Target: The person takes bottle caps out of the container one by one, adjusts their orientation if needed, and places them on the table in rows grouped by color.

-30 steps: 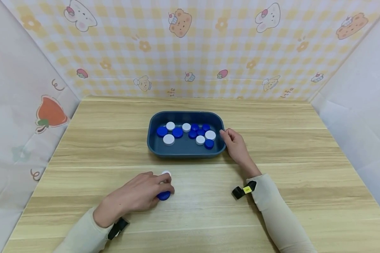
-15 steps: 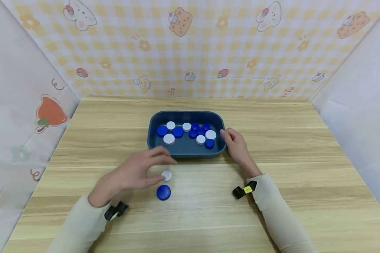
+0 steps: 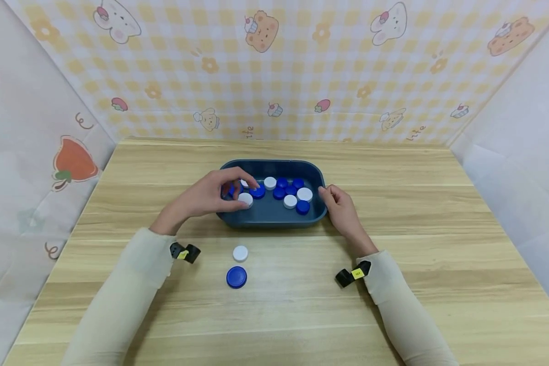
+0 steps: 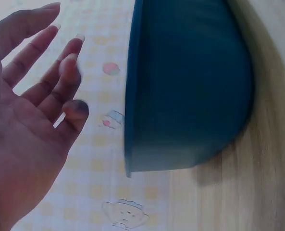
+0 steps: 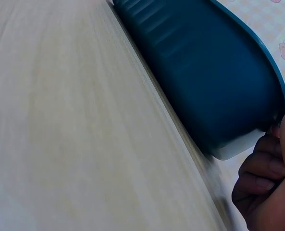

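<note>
I read only "ife" on the far wall. The blue tray [image 3: 313,173] holds blue and white caps; my left hand [image 3: 210,195] hovers spread over its left end, my right hand [image 3: 340,211] pinches its right rim. A white cap [image 3: 240,253] and blue cap [image 3: 236,277] lie nearer.

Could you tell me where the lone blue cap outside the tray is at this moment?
In the head view, the blue cap lies on the wooden table, just nearer the person than the white cap, in front of the tray.
</note>
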### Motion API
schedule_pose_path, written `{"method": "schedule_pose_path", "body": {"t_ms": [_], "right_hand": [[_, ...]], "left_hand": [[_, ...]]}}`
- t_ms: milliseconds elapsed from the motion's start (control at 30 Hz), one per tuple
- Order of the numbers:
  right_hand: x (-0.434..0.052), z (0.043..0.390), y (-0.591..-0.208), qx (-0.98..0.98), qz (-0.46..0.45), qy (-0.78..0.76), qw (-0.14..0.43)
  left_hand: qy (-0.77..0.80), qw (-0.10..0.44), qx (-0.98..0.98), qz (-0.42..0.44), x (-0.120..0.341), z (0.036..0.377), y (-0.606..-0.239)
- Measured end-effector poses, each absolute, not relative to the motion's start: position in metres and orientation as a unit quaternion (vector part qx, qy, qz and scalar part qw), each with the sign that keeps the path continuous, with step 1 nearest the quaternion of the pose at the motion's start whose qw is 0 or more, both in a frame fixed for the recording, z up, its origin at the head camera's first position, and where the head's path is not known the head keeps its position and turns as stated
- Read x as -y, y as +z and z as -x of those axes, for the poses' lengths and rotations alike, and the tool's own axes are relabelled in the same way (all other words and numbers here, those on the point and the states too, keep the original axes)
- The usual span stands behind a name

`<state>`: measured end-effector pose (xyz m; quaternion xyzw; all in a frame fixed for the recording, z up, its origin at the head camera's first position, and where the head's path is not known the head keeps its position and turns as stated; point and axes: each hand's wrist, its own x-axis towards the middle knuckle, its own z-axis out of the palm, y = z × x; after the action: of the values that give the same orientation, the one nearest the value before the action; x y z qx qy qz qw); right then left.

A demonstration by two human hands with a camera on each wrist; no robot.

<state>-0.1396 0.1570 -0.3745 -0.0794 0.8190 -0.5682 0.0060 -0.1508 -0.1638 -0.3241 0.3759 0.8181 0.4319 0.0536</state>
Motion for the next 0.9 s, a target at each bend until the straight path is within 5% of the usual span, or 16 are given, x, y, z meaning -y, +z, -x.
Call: {"method": "schedule_pose_path", "body": {"t_ms": [300, 900], "right_hand": [[-0.158, 0.141, -0.378, -0.817, 0.084, -0.571, 0.002], [-0.167, 0.156, -0.409, -0.812, 0.078, -0.578, -0.005]], "left_hand": [[0.394, 0.121, -0.852, -0.322, 0.158, 0.173, -0.336], [0.274, 0.132, -0.903, -0.305, 0.155, 0.182, -0.347]]}}
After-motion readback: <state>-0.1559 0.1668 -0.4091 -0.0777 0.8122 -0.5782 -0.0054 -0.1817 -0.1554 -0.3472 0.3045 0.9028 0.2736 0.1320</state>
